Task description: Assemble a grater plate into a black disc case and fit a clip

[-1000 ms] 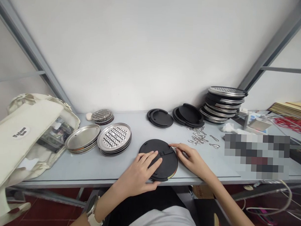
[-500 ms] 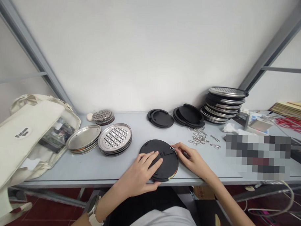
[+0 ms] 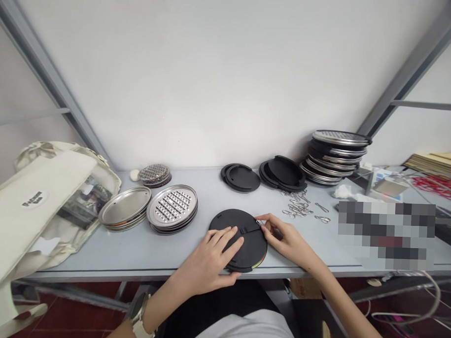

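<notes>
A round black disc (image 3: 250,249) with a thin coloured layer at its lower right edge lies at the table's front edge. My left hand (image 3: 217,257) rests on its left side, fingers on top and thumb at the near rim, holding it. At the disc's upper right edge, my right hand (image 3: 280,236) pinches a small metal clip (image 3: 259,222), partly hidden by the fingers. Similar metal clips (image 3: 298,207) lie in a loose pile behind my right hand.
Left of the disc are round grater plates (image 3: 172,206), plain metal plates (image 3: 125,207) and small grater discs (image 3: 154,173). Black lids (image 3: 243,178) and black trays (image 3: 284,172) lie behind; a tall stack (image 3: 335,158) stands at right. A cream bag (image 3: 35,202) is far left.
The fingers of my right hand have closed in slightly over the metal clip, and less of it shows. My left hand and the disc are almost unmoved.
</notes>
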The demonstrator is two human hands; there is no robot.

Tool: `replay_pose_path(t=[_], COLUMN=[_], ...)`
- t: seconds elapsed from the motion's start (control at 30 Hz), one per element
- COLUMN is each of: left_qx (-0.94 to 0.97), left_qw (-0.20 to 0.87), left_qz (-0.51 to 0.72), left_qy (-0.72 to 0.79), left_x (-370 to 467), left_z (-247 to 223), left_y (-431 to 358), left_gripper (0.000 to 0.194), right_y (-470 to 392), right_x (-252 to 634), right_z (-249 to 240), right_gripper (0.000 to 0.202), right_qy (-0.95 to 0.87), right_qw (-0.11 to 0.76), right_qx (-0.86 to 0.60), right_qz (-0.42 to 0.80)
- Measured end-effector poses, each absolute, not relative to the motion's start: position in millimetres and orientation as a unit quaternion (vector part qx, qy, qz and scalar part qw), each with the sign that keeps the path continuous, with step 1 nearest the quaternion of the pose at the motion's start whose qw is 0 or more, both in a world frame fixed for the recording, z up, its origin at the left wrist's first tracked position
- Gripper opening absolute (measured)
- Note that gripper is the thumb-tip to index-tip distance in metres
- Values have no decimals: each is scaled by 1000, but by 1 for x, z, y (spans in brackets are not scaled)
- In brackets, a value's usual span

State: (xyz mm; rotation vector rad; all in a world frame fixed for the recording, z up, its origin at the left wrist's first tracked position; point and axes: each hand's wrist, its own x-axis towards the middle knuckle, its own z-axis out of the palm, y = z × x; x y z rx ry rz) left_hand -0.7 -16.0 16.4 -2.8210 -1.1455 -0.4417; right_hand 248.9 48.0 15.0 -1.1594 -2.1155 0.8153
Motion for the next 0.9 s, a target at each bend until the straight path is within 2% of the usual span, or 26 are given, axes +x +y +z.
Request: replay_pose_path(t=[0.9], left_qx=[-918], left_qw=[33], left_qz=[-146], left_qy=[-368], left_x=[-1], left_z=[17], left_y=[-16], left_gripper=[67], right_y=[49], right_x=[251], right_z=[12], right_gripper=[24], right_qy=[-796], right_qw=[299], right_qx=[-422], right_qz=[314])
